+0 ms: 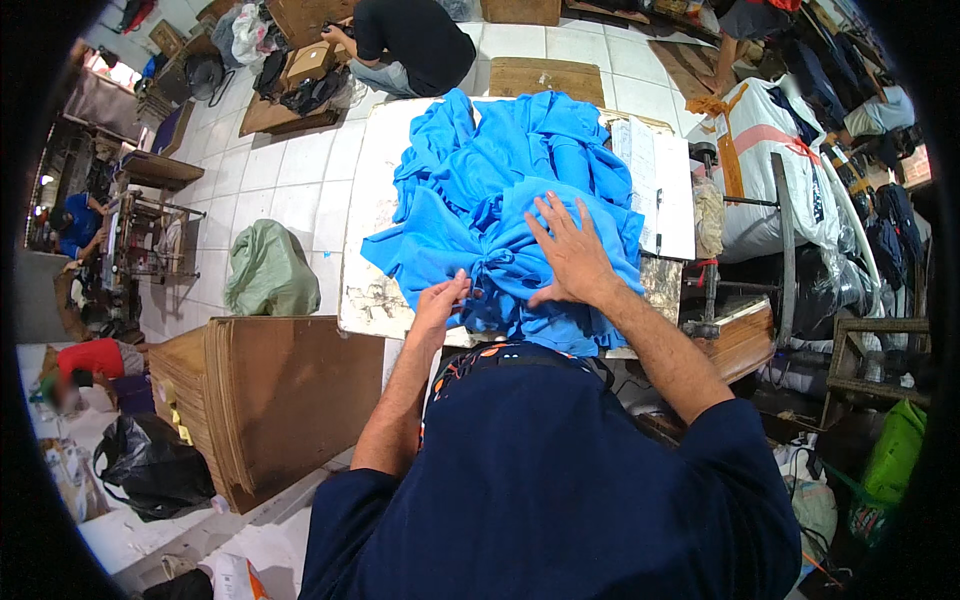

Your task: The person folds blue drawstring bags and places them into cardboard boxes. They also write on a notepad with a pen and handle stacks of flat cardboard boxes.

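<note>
A heap of bright blue cloth (465, 169), with rumpled folds and a gathered knot-like bunch near its middle, lies on a worn white table (375, 300) before me. My right hand (574, 255) rests palm down on the cloth's right part, fingers spread. At the near left edge of the heap is my left hand (441, 301), its thumb and fingertips drawn together against the cloth. Whether a fold is pinched between them cannot be made out. Papers with writing (664, 195) lie at the table's right side, a dark pen (658, 244) on them.
Left of the table stand a pale green sack (271, 270) and a stack of brown boards (292, 397). A wooden stool (546, 79) is beyond it. Large white bundles (772, 165) and a metal frame (784, 247) crowd the right. A person in black (412, 45) crouches ahead.
</note>
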Demonstrator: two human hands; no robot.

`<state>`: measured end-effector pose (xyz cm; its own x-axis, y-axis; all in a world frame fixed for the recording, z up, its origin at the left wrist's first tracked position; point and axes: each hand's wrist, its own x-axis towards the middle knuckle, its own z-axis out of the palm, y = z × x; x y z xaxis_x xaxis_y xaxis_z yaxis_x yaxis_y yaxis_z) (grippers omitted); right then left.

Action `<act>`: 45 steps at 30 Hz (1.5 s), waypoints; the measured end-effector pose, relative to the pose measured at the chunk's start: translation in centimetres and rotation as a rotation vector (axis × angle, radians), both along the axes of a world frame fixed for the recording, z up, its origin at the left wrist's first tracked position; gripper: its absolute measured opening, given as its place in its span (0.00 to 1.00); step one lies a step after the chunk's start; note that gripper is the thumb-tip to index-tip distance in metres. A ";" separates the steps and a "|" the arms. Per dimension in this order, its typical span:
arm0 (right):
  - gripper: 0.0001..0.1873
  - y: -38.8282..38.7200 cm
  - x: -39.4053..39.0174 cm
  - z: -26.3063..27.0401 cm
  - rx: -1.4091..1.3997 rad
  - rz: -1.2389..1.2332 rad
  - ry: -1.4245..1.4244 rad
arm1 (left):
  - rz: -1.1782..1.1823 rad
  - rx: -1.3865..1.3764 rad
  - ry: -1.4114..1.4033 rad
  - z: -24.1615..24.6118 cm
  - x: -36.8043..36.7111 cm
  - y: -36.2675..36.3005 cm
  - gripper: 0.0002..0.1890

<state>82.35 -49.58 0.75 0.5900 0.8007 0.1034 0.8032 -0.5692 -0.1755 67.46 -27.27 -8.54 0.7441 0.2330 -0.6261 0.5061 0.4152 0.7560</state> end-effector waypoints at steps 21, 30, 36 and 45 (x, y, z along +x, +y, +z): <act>0.46 4.4 -10.4 2.4 0.567 -0.168 0.687 | 0.198 -0.058 -0.638 19.7 5.9 4.2 0.37; 0.47 10.0 -16.6 9.3 0.751 -0.416 0.897 | -0.111 0.113 -0.517 16.9 9.4 14.9 0.36; 0.40 11.1 -19.4 8.3 0.599 -0.750 0.672 | -0.016 0.112 -0.555 14.9 15.2 16.3 0.45; 0.27 2.7 -44.0 -2.6 0.713 -1.600 0.446 | -0.238 1.221 -0.599 4.5 14.1 8.1 0.55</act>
